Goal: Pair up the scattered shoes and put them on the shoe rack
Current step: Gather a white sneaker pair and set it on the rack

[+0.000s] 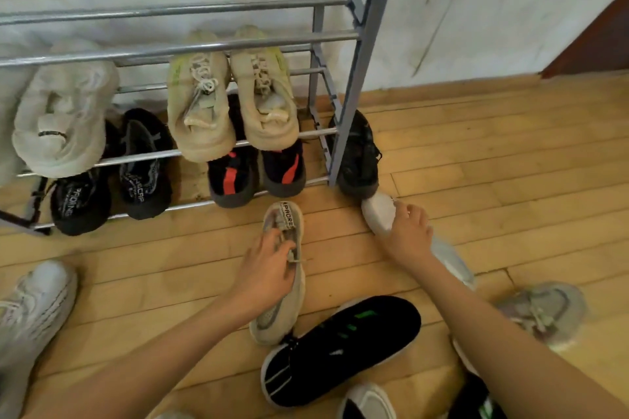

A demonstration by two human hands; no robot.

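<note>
On the wooden floor in front of the grey metal shoe rack [350,54], my left hand [269,269] grips a beige knit shoe [284,218] at its laces and opening, heel tab pointing to the rack. My right hand [408,231] holds a pale grey shoe [379,213] lying on its side near the rack's right leg. The rack carries a cream pair [231,92], a whitish shoe [64,112], and on the bottom bars a black pair with white lettering [112,177] and a black pair with red stripes [255,170].
A black shoe [357,153] lies beside the rack's right leg. Loose on the floor: a black shoe with green marks [340,347], a greyish shoe [541,313], a white sneaker [30,313] at the left, and more shoes at the bottom edge.
</note>
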